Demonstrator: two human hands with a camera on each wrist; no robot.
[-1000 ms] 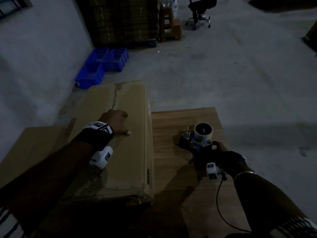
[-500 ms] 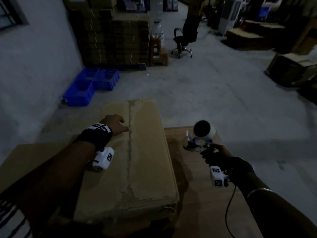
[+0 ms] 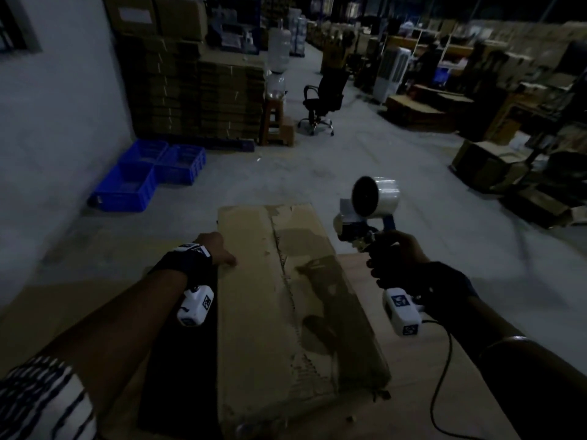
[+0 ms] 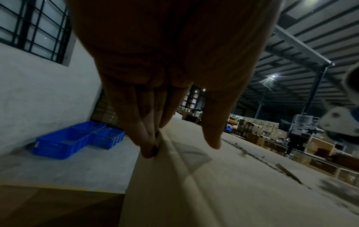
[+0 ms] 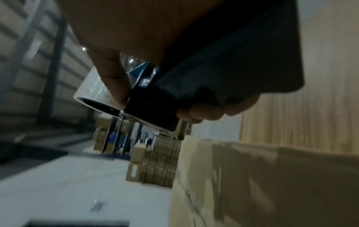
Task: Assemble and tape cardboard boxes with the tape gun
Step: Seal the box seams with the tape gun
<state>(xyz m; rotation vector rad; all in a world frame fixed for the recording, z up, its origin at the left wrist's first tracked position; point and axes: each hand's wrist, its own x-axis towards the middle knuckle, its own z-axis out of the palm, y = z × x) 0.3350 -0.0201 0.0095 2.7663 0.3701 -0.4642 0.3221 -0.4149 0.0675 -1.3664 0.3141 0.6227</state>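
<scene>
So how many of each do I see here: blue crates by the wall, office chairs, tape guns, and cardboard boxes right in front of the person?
blue crates: 3
office chair: 1
tape gun: 1
cardboard box: 1
Total: 6

Cardboard box [image 3: 270,296]: brown and long, top flaps closed, with a ragged, torn-looking seam running lengthwise down the middle.
Box pose: flat, long side pointing away from the person.
Box place: left part of the wooden table [image 3: 413,360], its far end past the table's far edge; the left hand [image 3: 212,249] rests on its left top edge.
Tape gun [image 3: 365,223]: blue frame, black handle, metal front.
Tape roll [image 3: 381,198]: pale, mounted on top.
Gun place: gripped by the right hand [image 3: 403,258], off the table above its far edge, just right of the box.
</scene>
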